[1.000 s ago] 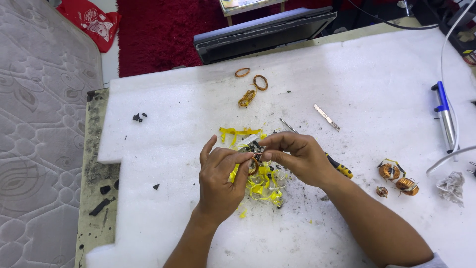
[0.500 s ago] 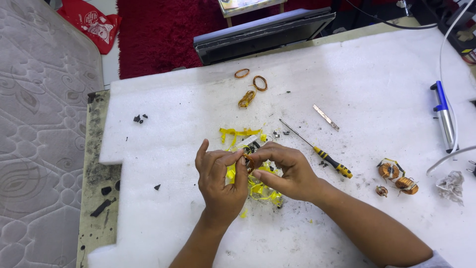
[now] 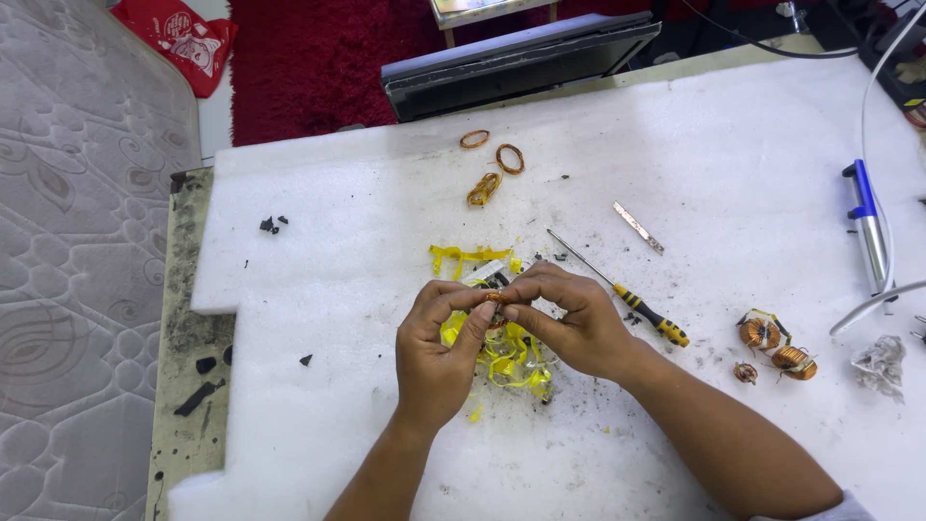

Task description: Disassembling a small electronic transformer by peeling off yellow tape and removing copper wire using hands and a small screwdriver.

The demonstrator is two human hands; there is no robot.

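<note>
Now drawn together at frame centre, left hand (image 3: 439,352) and right hand (image 3: 569,318) pinching a small copper coil (image 3: 495,297) above yellow tape scraps (image 3: 506,352), screwdriver (image 3: 627,294) just right on tabletop (image 3: 338,241).

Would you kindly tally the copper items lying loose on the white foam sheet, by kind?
Loose copper wire loops: 3
Wound copper coils: 3
Total: 6

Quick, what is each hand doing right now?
Left hand: pinched shut on a small copper coil.
Right hand: fingertips closed on the same coil.
</note>
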